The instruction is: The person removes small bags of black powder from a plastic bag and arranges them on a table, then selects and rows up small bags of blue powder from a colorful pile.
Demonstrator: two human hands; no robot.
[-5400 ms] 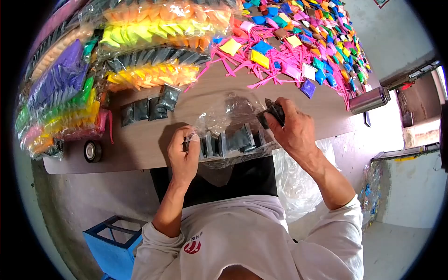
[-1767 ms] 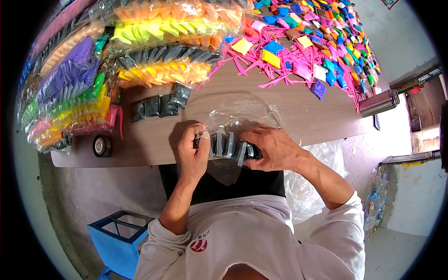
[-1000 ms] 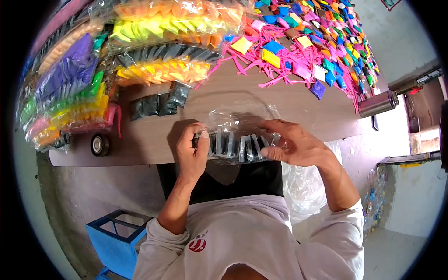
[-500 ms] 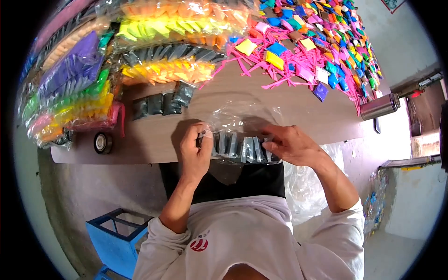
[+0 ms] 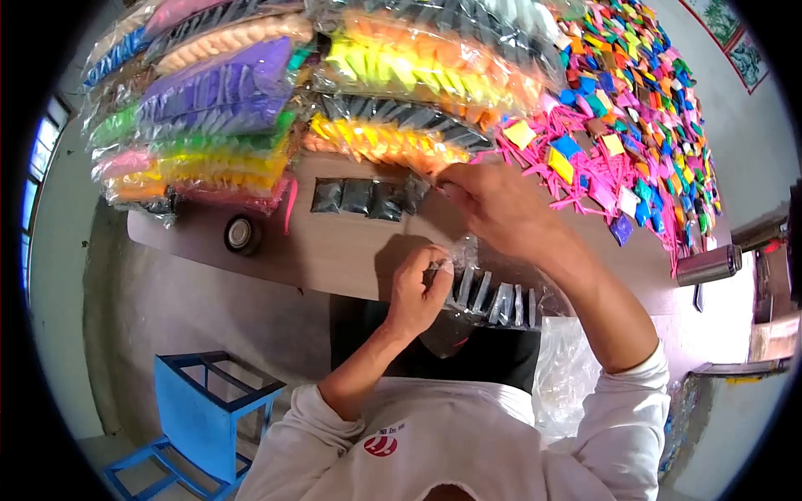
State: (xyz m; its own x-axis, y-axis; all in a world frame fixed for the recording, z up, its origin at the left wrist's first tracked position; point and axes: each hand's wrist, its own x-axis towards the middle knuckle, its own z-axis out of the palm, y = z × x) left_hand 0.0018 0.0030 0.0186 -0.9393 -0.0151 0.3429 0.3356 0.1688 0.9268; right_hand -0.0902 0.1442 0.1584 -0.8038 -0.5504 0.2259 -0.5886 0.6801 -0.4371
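A clear plastic bag [image 5: 501, 304] with several dark packets standing in a row lies at the table's front edge. My left hand [image 5: 422, 288] is closed on the bag's left end. Farther up the table, my right hand [image 5: 493, 204] reaches with pinched fingers to the right end of a row of black packets [image 5: 357, 197]. Its fingertips are at the rightmost packet, and what they hold is too small to make out.
Stacked bags of coloured packets [image 5: 217, 92] fill the back left. Loose packets and pink strips [image 5: 585, 167] are heaped at the right. A tape roll [image 5: 242, 235] sits left, a metal flask [image 5: 708, 265] right. A blue stool [image 5: 196, 426] stands below the table.
My right hand has left the bag's right end and moved up and left to the row of black packets. My left hand stays on the bag. The whole view has shifted.
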